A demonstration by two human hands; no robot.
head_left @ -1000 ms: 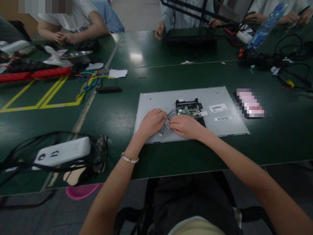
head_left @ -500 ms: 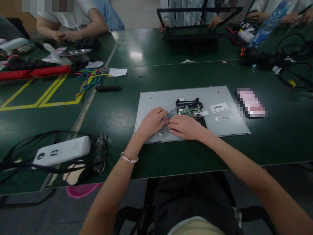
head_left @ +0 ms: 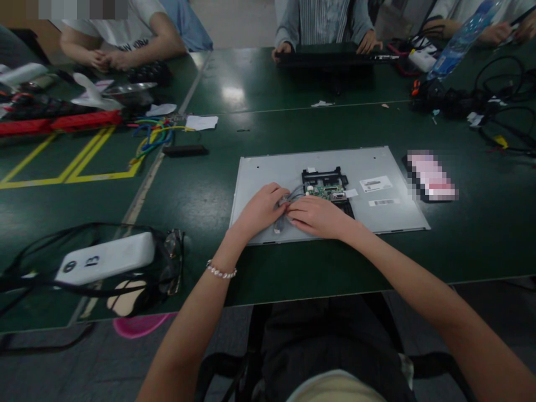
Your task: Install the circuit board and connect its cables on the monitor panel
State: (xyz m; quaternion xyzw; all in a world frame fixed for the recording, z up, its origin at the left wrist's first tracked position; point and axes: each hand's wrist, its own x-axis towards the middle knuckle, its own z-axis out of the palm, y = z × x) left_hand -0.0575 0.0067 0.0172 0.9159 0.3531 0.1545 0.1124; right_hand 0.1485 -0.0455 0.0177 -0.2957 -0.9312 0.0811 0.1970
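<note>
Grey cables point(head_left: 296, 192) at the near-left part of a flat pale metal panel point(head_left: 268, 167), running to the white plug point(head_left: 309, 190) at the left edge of a green circuit board point(head_left: 321, 193). Left hand point(head_left: 263, 207) and right hand point(head_left: 319, 216) close together over the bundle, both grips pinched on it; exact hold of each fingertip too hidden to tell. Just changed: the black frame point(head_left: 330, 60) across the bench point(head_left: 201, 195), tipped down from upright to nearly flat; next to no shift in either hand, so work apparently unaffected at the cables. On the panel, right of the board, a printed label point(head_left: 376, 184) and a barcode label point(head_left: 384, 202), both too small to read. No brand legible. On the white device point(head_left: 106, 259) at near left, a mark like "13"; on a far-left shirt point(head_left: 132, 28), apparently "NEW YORK".
</note>
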